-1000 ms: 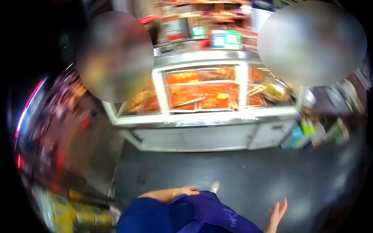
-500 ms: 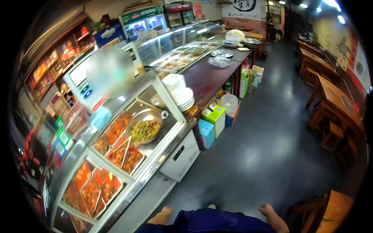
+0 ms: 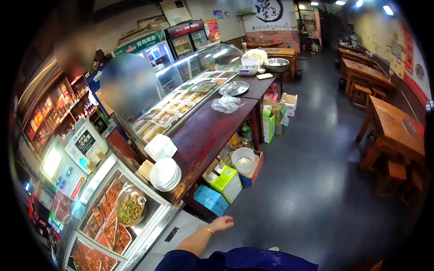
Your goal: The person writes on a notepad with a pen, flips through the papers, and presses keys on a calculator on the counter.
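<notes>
My left hand point(image 3: 222, 223) reaches forward over the dark floor, with a gold bracelet point(image 3: 209, 230) at its wrist. It holds nothing, and its fingers are loosely bent and a little apart. The hand touches nothing visible; nearest are the white cabinet front point(image 3: 174, 235) and a light blue box point(image 3: 211, 200) under the counter. My right hand is out of the picture. Left of my arm, a glass-fronted food case holds metal trays of reddish food point(image 3: 116, 235) and a steel bowl of green food point(image 3: 130, 209). White plates point(image 3: 165, 174) are stacked on the dark counter point(image 3: 199, 140).
A green box point(image 3: 224, 183) and a white bucket point(image 3: 244, 160) stand under the counter's edge. Farther along the counter lie a plastic bag point(image 3: 227, 104) and a metal tray point(image 3: 233, 88). Wooden tables point(image 3: 398, 122) with stools line the right side of the dark floor aisle point(image 3: 307, 167).
I have moved forward along the counter, so the plates and boxes are closer. My left hand has swung forward and up. My right hand has left the view.
</notes>
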Tool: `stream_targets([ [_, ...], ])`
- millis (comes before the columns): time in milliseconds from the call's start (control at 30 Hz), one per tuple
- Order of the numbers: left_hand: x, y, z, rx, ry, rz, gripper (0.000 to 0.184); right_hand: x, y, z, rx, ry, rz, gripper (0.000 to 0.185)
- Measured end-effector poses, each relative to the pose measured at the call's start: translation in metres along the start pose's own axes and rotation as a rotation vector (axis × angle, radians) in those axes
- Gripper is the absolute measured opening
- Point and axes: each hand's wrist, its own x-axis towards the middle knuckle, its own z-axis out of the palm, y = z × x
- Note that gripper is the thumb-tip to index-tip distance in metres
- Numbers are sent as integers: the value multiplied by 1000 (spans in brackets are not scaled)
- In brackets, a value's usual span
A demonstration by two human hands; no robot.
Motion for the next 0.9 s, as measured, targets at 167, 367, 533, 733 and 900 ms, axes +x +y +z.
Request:
stream_targets([
  [167,35,20,26,71,70,-216,53,212,-205,-63,-67,225,-578,31],
  [367,99,-32,59,505,-340,-226,38,369,-445,-120,179,187,-713,20],
  [533,287,13,30,488,-419,-236,30,476,-460,-150,-61,-2,-600,21],
  [733,617,287,-148,111,-76,-142,37,545,-497,-256,-38,-143,-245,28],
  [900,844,466,-205,-204,263,25,29,657,-588,-326,9,-122,-224,28],
])
